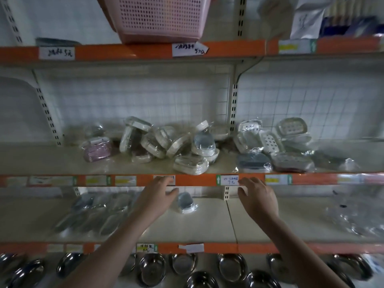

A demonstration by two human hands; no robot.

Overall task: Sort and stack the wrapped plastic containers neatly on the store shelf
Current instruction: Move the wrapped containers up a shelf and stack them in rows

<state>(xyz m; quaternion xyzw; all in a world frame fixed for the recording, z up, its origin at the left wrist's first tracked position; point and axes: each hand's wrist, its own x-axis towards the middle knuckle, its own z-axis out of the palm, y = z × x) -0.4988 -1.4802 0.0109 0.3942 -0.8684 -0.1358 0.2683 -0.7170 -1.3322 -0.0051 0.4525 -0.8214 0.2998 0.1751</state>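
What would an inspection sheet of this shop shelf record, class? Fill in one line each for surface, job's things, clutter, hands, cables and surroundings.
Surface: middle shelf, orange front edge with price labels.
Job's things: wrapped containers heaped untidily; a purple one lies apart at the left.
Clutter: one wrapped blue container on the lower shelf.
Hands: left hand and right hand open, holding nothing, in front of the shelf edge.
Cables: nothing seen.
Surroundings: pink basket above; steel bowls below.
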